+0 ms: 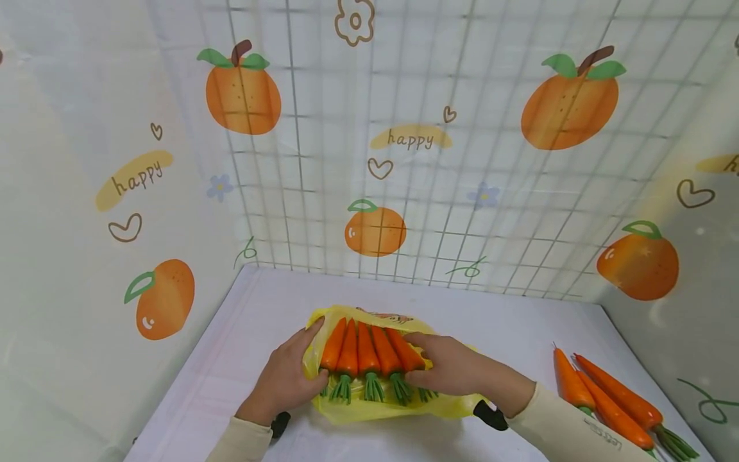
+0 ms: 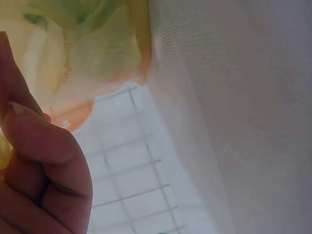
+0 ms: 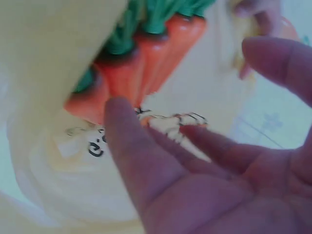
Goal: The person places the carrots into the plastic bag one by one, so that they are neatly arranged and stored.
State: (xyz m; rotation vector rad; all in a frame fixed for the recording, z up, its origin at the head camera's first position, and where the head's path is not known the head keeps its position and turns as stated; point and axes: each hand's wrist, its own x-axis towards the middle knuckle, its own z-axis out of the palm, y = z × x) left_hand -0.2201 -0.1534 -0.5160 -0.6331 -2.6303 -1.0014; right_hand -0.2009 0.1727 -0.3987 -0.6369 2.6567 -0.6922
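A yellow plastic bag [image 1: 369, 410] lies on the white table [image 1: 231, 359] in front of me. Several orange carrots [image 1: 364, 353] with green stalks lie side by side on it, tips pointing away. My left hand [image 1: 288, 375] is at the bag's left edge and pinches the plastic between thumb and fingers. The left wrist view shows the curled fingers [image 2: 39, 165] beside the yellow bag [image 2: 97, 44]. My right hand [image 1: 450, 369] rests with straight fingers across the rightmost carrots. In the right wrist view its open palm [image 3: 204, 185] faces the carrots [image 3: 146, 63] and the bag [image 3: 73, 165].
Three loose carrots [image 1: 606, 401] lie at the table's right side near the wall. A wire grid [image 1: 404, 192] backs the table, and printed sheets with oranges close it in on the left, back and right.
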